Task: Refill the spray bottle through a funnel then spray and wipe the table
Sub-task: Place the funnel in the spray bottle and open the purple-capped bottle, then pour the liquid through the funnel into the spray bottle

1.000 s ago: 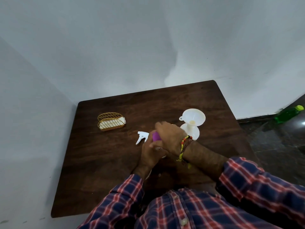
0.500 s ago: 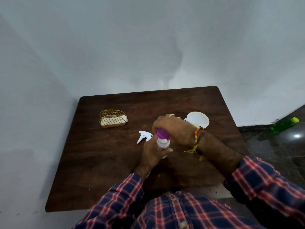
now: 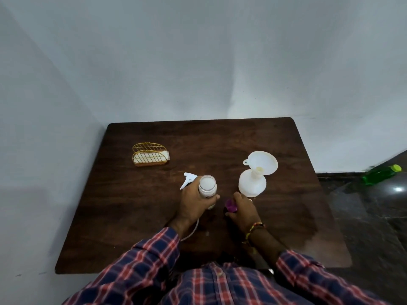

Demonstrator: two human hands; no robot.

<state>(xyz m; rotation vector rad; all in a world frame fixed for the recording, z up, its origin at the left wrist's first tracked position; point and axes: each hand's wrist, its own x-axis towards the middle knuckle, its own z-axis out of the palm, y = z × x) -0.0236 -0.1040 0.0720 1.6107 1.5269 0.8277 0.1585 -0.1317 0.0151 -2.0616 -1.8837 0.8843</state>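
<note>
1. The squat white translucent plastic spray bottle stands upright on the dark brown wooden surface, right of centre, with the wide white plastic funnel seated in its neck and leaning a little away from us. We judge it ready to be filled.
2. Our left hand wraps its fingers around a small clear refill bottle with a pale label, holding it upright; its mouth is open and looks whitish. We judge the grip keeps it steady before the pour.
3. Our right hand rests low on the surface, just in front of the spray bottle, fingers pinched on a small purple cap. We judge the cap is being set aside, out of the pouring path.
4. The white trigger spray head lies on the surface behind the left hand, its thin dip tube reappearing under the wrist. The part between is hidden.
5. Further back-left sits a gold wire holder with a white folded cloth, likely for the wiping.
6. We cannot make out how full either bottle is, and the cap is partly covered. A green bottle lies blurred on the floor at far right.
</note>
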